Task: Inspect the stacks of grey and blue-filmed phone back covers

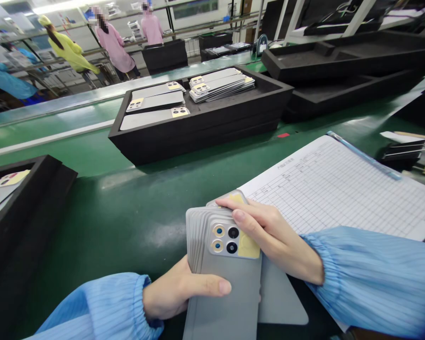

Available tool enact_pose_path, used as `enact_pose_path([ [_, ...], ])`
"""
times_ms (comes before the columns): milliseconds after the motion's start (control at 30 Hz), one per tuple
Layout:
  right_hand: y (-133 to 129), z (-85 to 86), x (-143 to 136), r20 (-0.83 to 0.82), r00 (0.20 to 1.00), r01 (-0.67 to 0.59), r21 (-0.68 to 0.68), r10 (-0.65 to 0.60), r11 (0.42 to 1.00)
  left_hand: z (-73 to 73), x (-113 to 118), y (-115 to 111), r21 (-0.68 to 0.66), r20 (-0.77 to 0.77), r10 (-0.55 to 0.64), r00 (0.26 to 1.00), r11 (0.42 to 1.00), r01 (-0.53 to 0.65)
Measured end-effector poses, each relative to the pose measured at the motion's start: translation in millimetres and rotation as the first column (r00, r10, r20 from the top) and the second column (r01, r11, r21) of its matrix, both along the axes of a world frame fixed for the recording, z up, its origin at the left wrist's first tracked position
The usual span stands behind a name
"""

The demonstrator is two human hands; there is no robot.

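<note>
A fanned stack of grey phone back covers (226, 293) stands upright in my left hand (184, 288). Its thumb lies across the front cover and the fingers go behind the stack. The front cover has a camera plate with several round lens openings and a yellow film patch. My right hand (272, 231) is closed over the upper right of the stack, fingertips along the top edges. Behind the stack, a separate cover (281, 297) leans out at an angle to the lower right. Its top, with yellow film, shows under my right fingers.
A black tray (198, 134) with phone covers stands ahead on the green bench (134, 203). Another black tray (53, 189) is at left. Stacked black trays (340, 89) stand at back right. A printed form (340, 189) with a blue pen (364, 156) lies at right. People work in the background.
</note>
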State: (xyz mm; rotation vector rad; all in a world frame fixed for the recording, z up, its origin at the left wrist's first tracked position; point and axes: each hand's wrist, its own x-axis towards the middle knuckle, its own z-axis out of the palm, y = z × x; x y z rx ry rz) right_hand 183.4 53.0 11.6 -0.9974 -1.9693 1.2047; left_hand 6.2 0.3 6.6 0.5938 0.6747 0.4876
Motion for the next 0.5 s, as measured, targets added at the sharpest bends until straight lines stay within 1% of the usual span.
enact_pose_path([
  [267, -0.2, -0.6, -0.1, -0.029, 1.0, -0.009, -0.025, 0.008, 1.0, -0.8, 1.2, -0.1, 0.008, 0.018, 0.005, 1.0, 1.0, -0.005],
  [400, 0.2, -1.9, 0.1, -0.104, 0.994, -0.014, -0.007, 0.013, 1.0, -2.3, 1.8, -1.8, -0.002, 0.041, 0.056, 0.998, 0.998, -0.056],
  [500, -0.9, -2.9, -0.6, -0.141, 0.99, 0.0, 0.036, 0.005, 0.999, -3.7, 1.5, -3.5, 0.001, 0.061, 0.101, 0.993, 0.995, -0.101],
])
